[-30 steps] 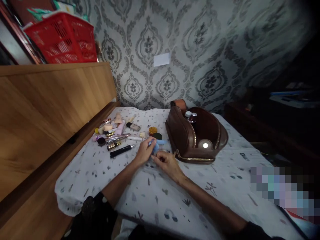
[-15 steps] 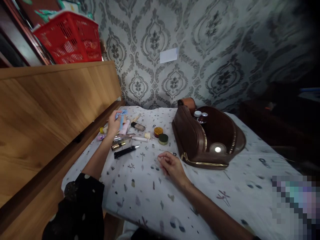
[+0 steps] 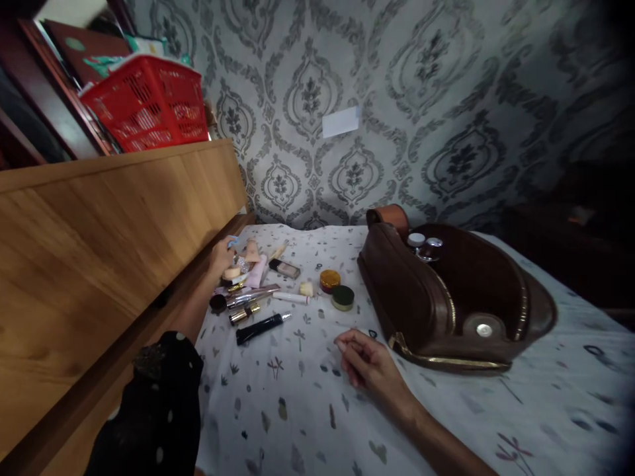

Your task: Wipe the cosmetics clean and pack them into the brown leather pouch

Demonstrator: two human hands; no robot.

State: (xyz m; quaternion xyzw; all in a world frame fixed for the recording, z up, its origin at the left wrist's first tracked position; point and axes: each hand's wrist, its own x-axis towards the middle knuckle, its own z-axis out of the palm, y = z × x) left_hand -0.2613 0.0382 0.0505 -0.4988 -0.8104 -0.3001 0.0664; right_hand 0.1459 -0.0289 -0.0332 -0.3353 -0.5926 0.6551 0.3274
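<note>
My left hand (image 3: 221, 255) reaches to the far-left end of a pile of cosmetics (image 3: 258, 291) by the wooden panel, fingers curled around a small blue item (image 3: 233, 241) that only partly shows. Nearby lie a pink tube (image 3: 257, 272), a black tube (image 3: 262, 324), a gold lipstick (image 3: 245, 313) and a white stick (image 3: 290, 297). My right hand (image 3: 370, 360) rests on the patterned sheet (image 3: 297, 410) with fingers curled under and nothing in them, just left of an open brown leather bag (image 3: 397, 291).
Inside the bag stand small capped bottles (image 3: 424, 244) and a round white compact (image 3: 483, 329). A yellow-lidded jar (image 3: 329, 280) and a green jar (image 3: 342, 297) sit between pile and bag. A wooden panel (image 3: 99, 231) runs along the left, with a red basket (image 3: 146, 102) on top.
My left hand carried the blue item from the middle of the sheet to the far-left end of the cosmetics pile. My right hand let go and stayed resting on the sheet. The view moved closer.
</note>
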